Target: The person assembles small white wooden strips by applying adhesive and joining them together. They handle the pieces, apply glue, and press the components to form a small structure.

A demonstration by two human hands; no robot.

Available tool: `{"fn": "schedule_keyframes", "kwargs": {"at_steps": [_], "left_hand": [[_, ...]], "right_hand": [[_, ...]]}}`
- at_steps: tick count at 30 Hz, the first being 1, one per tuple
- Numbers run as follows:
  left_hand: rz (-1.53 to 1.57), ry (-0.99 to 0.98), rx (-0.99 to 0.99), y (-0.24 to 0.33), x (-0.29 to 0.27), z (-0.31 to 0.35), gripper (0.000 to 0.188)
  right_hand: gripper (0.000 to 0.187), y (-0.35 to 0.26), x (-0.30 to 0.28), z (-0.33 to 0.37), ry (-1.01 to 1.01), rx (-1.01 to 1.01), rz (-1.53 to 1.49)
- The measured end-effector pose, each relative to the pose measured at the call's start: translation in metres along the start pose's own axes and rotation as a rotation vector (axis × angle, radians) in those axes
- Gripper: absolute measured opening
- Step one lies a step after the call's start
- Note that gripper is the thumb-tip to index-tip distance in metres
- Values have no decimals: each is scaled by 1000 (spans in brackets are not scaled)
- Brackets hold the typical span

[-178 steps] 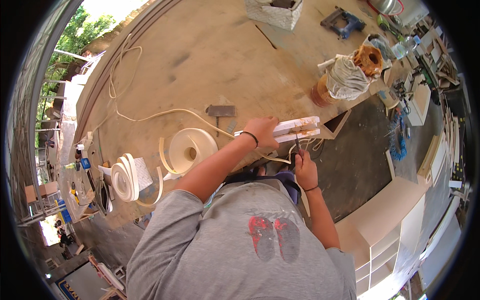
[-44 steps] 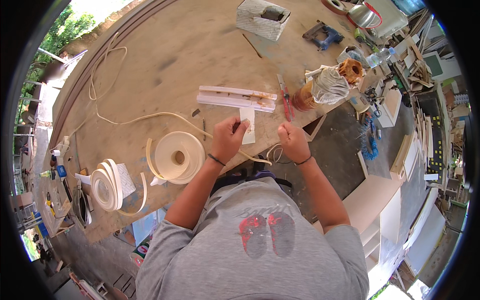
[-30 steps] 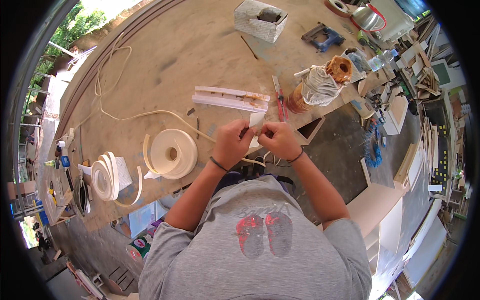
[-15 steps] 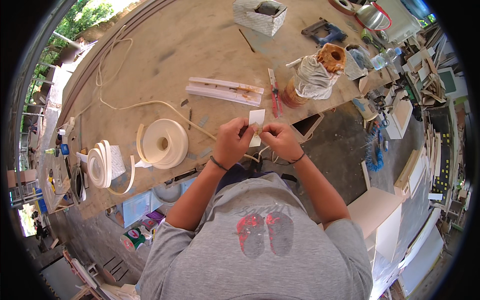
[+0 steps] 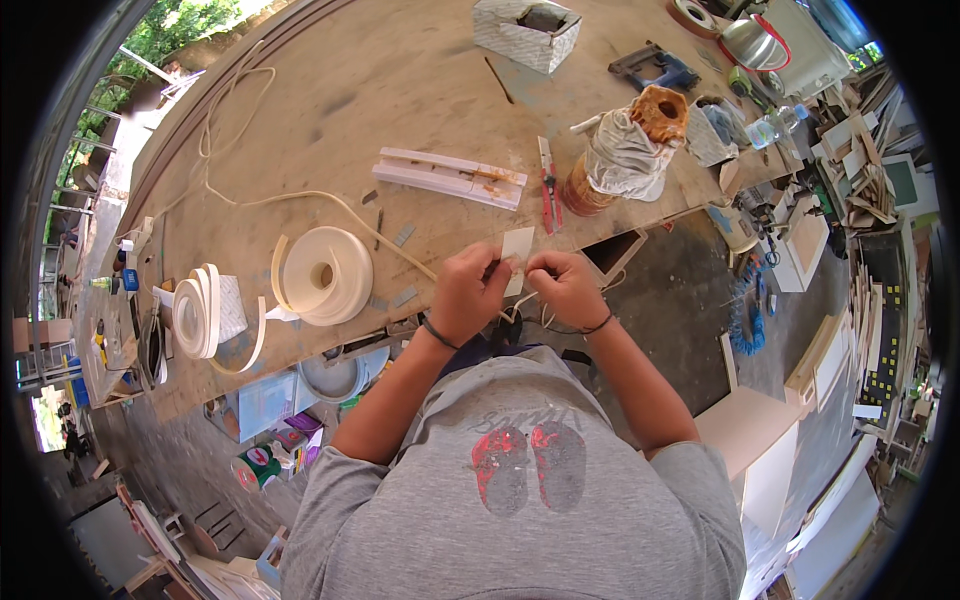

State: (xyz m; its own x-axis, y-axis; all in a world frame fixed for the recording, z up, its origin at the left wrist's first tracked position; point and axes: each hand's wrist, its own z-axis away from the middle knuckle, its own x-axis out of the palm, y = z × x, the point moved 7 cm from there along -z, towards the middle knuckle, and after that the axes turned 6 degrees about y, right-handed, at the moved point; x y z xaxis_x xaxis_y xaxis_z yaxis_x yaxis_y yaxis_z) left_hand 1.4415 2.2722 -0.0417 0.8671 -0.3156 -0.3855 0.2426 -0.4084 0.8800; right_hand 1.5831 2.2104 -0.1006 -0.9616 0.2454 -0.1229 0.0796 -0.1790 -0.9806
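left hand (image 5: 468, 292) and right hand (image 5: 562, 286) close together; fingers pinched

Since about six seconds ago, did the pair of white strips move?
Yes. The white strips were in the left hand at the workbench's near edge; now they lie farther in, beside the red-handled cutter.

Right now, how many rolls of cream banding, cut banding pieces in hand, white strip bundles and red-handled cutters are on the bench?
Rolls of cream banding: 2 (large roll, smaller roll)
Cut piece held by both hands: 1
White strip bundle: 1
Red-handled cutter: 1
Total: 5
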Motion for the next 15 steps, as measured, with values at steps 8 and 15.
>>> {"fn": "schedule_keyframes", "kwargs": {"at_steps": [8, 15], "left_hand": [[25, 4, 4, 10, 2, -4, 11], [-88, -14, 42, 9, 11, -4, 13]], "right_hand": [[14, -18, -7, 2, 23, -18, 77], [18, -41, -4, -2, 167, -305, 428]]}}
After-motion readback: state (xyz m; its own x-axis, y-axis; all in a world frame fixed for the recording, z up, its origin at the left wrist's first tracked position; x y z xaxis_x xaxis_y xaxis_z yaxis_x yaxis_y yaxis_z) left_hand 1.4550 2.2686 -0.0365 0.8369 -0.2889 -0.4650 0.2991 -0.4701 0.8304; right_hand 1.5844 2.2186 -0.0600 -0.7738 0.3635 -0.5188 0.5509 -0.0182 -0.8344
